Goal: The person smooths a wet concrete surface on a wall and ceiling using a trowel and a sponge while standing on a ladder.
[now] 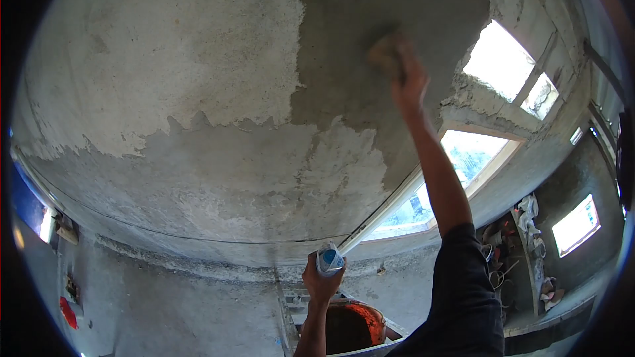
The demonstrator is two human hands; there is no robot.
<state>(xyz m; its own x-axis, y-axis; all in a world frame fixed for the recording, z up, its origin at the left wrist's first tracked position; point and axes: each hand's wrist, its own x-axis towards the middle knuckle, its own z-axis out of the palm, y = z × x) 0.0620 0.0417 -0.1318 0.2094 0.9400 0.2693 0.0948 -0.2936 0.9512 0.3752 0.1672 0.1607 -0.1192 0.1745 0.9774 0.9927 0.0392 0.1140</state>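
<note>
My right hand [411, 89] is raised high against the wall, its fingers wrapped round a tan block-shaped rubbing tool [383, 53]. Motion blurs the tool, so whether it is a sponge or a float cannot be made out. Around it lies a dark, damp-looking patch of plaster [350, 6], with paler dry plaster [178, 33] to its left. Lower down, my left hand [322, 284] is closed round a clear plastic bottle [329, 259] with a blue label or cap end, held away from the wall.
Below my left hand stands an orange bucket [376, 322] with dark contents, beside a frame of pale bars [286, 311]. A window [403, 215] and a rough opening [499, 59] lie to the right. Cluttered shelving [526, 258] stands at far right; a red object [68, 313] lies at left.
</note>
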